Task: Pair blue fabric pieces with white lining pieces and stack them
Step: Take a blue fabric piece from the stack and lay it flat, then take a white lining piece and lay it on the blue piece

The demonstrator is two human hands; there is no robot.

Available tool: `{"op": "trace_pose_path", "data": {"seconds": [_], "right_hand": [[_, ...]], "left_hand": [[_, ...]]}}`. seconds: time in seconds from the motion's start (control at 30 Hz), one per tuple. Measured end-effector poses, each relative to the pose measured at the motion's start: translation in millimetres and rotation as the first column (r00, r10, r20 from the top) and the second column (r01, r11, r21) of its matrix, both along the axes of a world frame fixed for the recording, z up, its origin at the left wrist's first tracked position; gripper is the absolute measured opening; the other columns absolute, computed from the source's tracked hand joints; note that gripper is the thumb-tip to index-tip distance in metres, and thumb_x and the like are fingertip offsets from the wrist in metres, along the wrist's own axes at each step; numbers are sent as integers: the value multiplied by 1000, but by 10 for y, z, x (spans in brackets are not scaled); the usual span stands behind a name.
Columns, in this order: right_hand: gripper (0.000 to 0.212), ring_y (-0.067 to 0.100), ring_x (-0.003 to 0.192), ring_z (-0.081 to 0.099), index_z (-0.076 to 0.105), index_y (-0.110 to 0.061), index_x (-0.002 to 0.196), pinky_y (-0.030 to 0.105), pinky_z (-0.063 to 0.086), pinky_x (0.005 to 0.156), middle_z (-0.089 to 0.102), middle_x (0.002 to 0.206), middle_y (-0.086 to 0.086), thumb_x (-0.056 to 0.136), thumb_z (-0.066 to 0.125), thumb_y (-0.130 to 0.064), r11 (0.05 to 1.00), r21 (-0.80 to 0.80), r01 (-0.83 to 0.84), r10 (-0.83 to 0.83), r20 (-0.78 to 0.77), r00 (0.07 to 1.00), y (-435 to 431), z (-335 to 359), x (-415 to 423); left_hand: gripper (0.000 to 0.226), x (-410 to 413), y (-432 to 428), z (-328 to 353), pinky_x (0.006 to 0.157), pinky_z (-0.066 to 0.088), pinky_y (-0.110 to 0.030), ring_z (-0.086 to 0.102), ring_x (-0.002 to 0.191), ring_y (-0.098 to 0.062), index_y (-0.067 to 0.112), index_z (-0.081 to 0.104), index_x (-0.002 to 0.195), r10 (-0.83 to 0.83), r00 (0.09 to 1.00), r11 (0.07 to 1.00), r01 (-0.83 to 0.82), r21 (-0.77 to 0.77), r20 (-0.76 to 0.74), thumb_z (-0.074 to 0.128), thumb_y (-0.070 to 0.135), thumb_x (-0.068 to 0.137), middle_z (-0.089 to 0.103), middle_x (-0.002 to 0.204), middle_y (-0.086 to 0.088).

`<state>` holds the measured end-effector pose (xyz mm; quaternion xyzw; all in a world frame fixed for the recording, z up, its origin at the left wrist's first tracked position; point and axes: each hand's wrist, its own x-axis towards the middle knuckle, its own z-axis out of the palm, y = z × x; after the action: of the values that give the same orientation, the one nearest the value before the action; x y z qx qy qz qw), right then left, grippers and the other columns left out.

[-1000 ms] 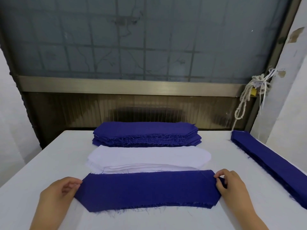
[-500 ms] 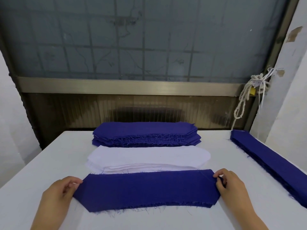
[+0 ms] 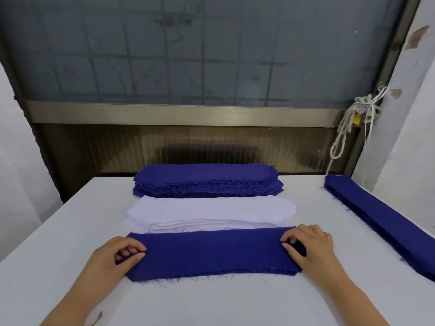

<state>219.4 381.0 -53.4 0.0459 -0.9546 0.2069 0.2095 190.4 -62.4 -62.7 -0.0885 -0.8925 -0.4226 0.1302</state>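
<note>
Gripping a blue piece (image 3: 211, 251) at its two short ends, the left hand (image 3: 113, 257) and right hand (image 3: 310, 248) had fingers curled onto the cloth, pinching it flat on the table (image 3: 211, 302). Only the head view was given. By my reading, the step in hand was squaring this piece, probably over a white lining beneath, though none showed under it. Next would likely come lifting the pair, ends level, toward the blue strip pile (image 3: 386, 222) right of the right hand, if that is the finished pile. Just beyond the fingers lay the white pile (image 3: 211, 208), its near edge touching the piece; farther off sat the blue pile (image 3: 207, 180). Bare table lay left of the left hand and nearer the wrists; frayed threads trailed from the near edge.
</note>
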Motion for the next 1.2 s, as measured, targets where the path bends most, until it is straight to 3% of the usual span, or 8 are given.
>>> {"op": "trace_pose_path", "data": {"seconds": [0.13, 0.27, 0.47, 0.63, 0.77, 0.9, 1.03, 1.2], "right_hand": [[15, 4, 93, 44, 61, -40, 85, 27, 17, 88, 51, 76, -24, 89, 62, -26, 994, 85, 67, -66, -11, 998, -3, 7, -9], [15, 7, 92, 45, 62, -35, 83, 27, 14, 91, 56, 76, -23, 91, 57, -23, 981, 159, 113, -111, -20, 994, -65, 85, -104], [15, 5, 87, 48, 60, -31, 94, 17, 38, 80, 54, 88, -17, 95, 53, -18, 994, -23, -104, 105, 5, 995, -514, 283, -498], [18, 5, 84, 52, 57, -30, 105, 12, 43, 75, 49, 94, -13, 98, 50, -16, 968, -181, -173, 186, 58, 981, -1066, 375, -908], [17, 3, 74, 49, 61, -24, 106, 11, 42, 70, 50, 95, -8, 97, 51, -14, 949, -233, -213, 239, 90, 967, -1358, 355, -1181], [6, 3, 72, 48, 65, -27, 96, 14, 42, 67, 53, 86, -12, 91, 63, -30, 933, -312, -177, 224, 121, 967, -1493, 230, -1318], [20, 2, 75, 49, 56, -37, 97, 11, 36, 62, 48, 82, -15, 85, 63, -51, 968, -216, -128, 150, 89, 985, -1532, 116, -1343], [24, 1, 77, 47, 54, -39, 99, 10, 35, 65, 46, 83, -17, 83, 63, -55, 970, -193, -148, 163, 69, 984, -1525, 77, -1355]], "left_hand": [[33, -29, 36, 56, 68, 46, -16, 60, 73, -8, 38, 74, 78, 1, 998, 1000, -3, 30, 67, 73, 6, 82, 69, 83, 5], [26, -144, 62, 254, 64, 46, -10, 61, 69, -4, 32, 75, 77, -19, 991, 999, 24, -40, 130, 69, 9, 86, 72, 80, 9], [15, -566, 350, 434, 81, 43, -26, 56, 93, -10, 25, 68, 99, 159, 972, 983, -173, -68, -176, 63, 13, 91, 62, 101, 7], [23, -919, 548, 354, 90, 44, -31, 58, 102, -19, 15, 67, 115, 201, 961, 958, -233, -166, -190, 59, 20, 94, 66, 113, -3], [21, -958, 562, 215, 86, 48, -35, 60, 98, -21, 15, 71, 110, 208, 954, 930, -262, -259, -217, 63, 20, 92, 70, 109, -2], [17, -1005, 478, 179, 83, 48, -33, 59, 93, -18, 17, 74, 104, 198, 954, 931, -255, -261, -225, 66, 15, 89, 71, 102, 2], [16, -1038, 474, 162, 85, 47, -32, 59, 95, -18, 18, 74, 104, 200, 947, 932, -263, -251, -251, 65, 16, 90, 71, 105, 2], [39, -1101, 434, 121, 97, 43, -39, 54, 116, -25, 22, 59, 129, 412, 900, 840, -436, -324, -142, 51, 41, 95, 61, 129, -3]]}}
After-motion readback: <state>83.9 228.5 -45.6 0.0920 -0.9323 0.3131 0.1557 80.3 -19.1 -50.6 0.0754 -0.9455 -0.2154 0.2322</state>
